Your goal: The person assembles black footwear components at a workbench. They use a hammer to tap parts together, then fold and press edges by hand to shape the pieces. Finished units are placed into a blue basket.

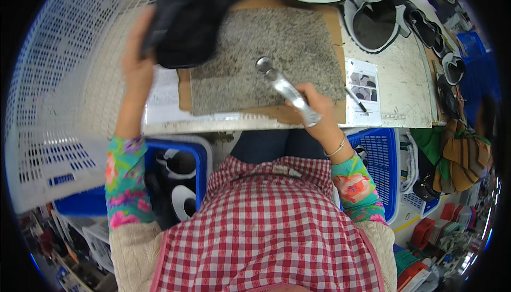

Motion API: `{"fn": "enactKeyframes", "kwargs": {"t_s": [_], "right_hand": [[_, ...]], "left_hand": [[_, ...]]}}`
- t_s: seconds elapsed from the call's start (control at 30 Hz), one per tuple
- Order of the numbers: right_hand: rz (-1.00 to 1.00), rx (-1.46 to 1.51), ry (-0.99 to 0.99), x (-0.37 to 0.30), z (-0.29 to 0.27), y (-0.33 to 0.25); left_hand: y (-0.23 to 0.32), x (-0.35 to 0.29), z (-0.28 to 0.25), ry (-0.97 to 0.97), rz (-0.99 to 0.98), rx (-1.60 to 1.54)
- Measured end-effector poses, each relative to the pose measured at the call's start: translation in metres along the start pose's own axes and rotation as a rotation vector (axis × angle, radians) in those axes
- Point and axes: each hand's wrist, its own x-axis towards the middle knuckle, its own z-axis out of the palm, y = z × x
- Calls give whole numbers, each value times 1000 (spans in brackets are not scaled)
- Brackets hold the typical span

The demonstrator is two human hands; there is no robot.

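Note:
At the upper left, my left hand (137,58) grips the edge of a black shoe upper (186,34), blurred by motion and held above the bench. Its top runs out of the picture. My right hand (318,108) is closed around a shiny metal hammer (286,90), whose round head points up and to the left. Below the hammer lies a rough grey slab (250,42) on brown cardboard (282,114). White and dark-grey shoe uppers (372,26) lie beyond the slab at the right.
A tall white basket (80,68) stands at the left. The bench (415,90) carries a printed sheet (367,71) and a black pen (355,99). Beneath its front edge, one blue crate (201,159) holds shoe parts, with another blue crate (382,169) at the right.

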Motion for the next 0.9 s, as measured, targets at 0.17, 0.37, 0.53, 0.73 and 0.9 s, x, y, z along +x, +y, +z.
{"fn": "enactKeyframes", "kwargs": {"t_s": [0.17,0.37,0.53,0.73,0.9], "right_hand": [[49,-86,-74,-22,-16,-17],[233,-99,-186,-18,-14,-13],[40,-181,-112,11,-40,-30],[-62,-526,-267,49,-14,-42],[-179,-509,-100,44,-11,-31]], "left_hand": [[54,-34,67,-480,33,300],[79,-33,74,-418,255,519],[63,-1,83,-472,112,196],[52,47,91,-692,16,37],[59,50,93,-730,9,123]]}}
